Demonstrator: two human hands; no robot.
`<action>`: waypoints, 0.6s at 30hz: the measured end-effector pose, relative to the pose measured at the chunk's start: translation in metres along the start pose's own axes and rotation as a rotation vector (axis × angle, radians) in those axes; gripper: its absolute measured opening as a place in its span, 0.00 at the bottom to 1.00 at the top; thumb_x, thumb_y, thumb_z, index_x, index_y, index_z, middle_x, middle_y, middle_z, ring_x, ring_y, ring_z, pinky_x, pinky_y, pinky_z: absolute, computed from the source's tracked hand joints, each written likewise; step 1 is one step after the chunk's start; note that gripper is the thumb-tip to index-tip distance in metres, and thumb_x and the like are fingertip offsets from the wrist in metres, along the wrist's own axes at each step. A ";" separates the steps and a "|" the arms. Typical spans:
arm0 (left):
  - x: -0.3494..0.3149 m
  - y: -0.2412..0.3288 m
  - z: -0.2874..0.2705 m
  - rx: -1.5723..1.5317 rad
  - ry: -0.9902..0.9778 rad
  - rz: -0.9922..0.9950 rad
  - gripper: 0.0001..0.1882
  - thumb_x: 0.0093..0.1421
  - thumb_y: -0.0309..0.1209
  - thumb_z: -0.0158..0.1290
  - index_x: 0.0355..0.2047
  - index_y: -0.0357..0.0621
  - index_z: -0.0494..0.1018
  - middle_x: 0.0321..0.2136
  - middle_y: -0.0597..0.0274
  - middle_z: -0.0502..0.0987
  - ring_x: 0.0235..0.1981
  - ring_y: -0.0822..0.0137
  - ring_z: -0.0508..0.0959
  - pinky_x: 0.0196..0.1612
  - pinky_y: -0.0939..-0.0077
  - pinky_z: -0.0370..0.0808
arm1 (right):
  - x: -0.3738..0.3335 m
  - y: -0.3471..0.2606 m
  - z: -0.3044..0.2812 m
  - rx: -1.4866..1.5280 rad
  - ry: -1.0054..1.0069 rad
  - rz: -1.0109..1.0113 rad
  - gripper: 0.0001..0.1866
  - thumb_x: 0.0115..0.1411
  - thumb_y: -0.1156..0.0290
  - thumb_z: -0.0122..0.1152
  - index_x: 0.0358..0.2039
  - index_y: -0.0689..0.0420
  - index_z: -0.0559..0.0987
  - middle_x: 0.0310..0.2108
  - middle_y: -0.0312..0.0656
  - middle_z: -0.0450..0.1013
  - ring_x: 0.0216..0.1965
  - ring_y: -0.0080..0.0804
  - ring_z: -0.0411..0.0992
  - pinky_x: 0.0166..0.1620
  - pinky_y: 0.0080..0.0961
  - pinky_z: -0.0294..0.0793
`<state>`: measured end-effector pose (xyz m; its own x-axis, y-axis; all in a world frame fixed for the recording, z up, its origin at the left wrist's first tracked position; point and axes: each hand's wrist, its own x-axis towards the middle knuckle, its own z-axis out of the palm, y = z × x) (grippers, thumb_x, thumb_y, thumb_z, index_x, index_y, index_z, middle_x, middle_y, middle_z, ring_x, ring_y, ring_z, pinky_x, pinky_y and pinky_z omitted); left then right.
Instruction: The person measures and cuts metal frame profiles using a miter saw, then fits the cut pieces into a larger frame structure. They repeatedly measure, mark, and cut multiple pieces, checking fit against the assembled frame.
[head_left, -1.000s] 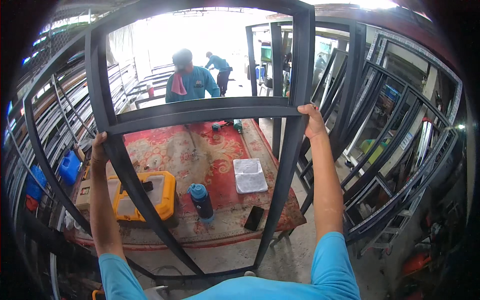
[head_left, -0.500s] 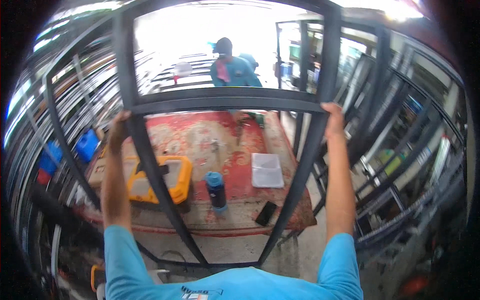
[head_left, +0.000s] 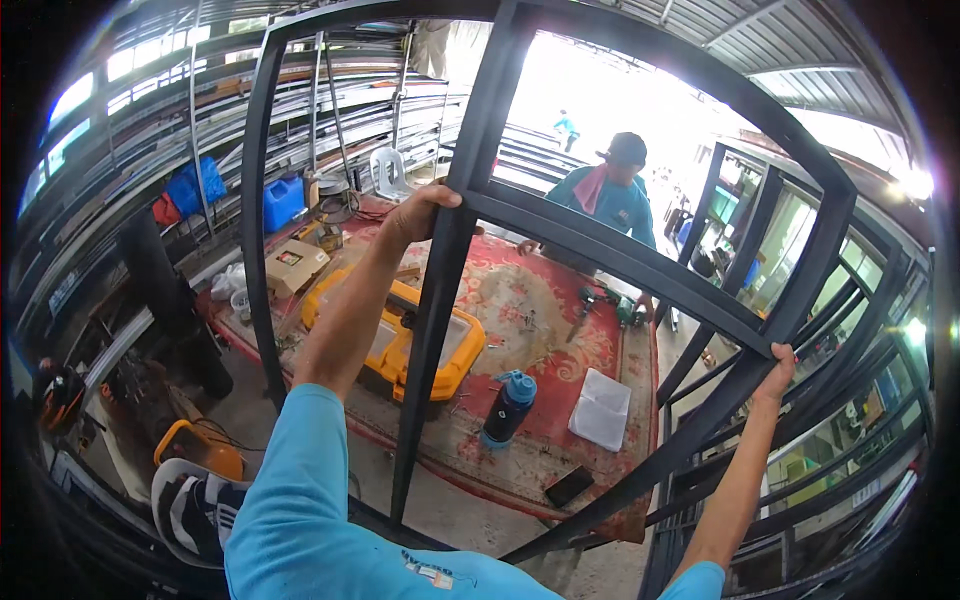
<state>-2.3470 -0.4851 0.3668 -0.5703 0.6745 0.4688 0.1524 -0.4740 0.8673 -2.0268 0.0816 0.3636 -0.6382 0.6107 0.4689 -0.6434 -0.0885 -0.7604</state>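
Both arms reach out to a large dark grey metal frame [head_left: 620, 262] with a crossbar, standing upright but tilted in the view. My left hand [head_left: 425, 213] is closed around its left upright at the crossbar joint. Lower, at the crossbar's other end, my right hand [head_left: 776, 374] grips the right upright, with some fingers hidden behind the metal. Seen through the frame is a table with a red patterned carpet [head_left: 535, 265]. On it are a yellow organizer case [head_left: 465, 345], a blue bottle [head_left: 508, 408], white paper sheets [head_left: 600, 408] and a black phone [head_left: 569, 486].
A person in a teal shirt [head_left: 605, 205] stands beyond the table, near a green power drill [head_left: 625, 308]. Long metal profiles [head_left: 150, 140] fill racks at the left. More dark frames [head_left: 860, 300] stand close on the right. A cardboard box [head_left: 296, 264] lies by the table's left side.
The frame has gone from level to tilted, its right side now lower. My left hand is higher than my right. The view has turned, and the person beyond now faces the table.
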 end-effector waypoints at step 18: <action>0.000 -0.004 0.003 -0.116 -0.119 0.046 0.33 0.49 0.35 0.59 0.54 0.33 0.67 0.42 0.49 0.77 0.41 0.57 0.80 0.46 0.55 0.80 | 0.003 -0.013 0.000 -0.089 0.003 -0.035 0.14 0.47 0.68 0.58 0.35 0.59 0.77 0.35 0.39 0.74 0.37 0.38 0.75 0.44 0.34 0.76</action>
<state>-2.3453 -0.4811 0.3638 -0.4645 0.7095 0.5300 0.0776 -0.5635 0.8224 -2.0207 0.0844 0.3750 -0.6147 0.6146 0.4943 -0.6246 0.0033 -0.7809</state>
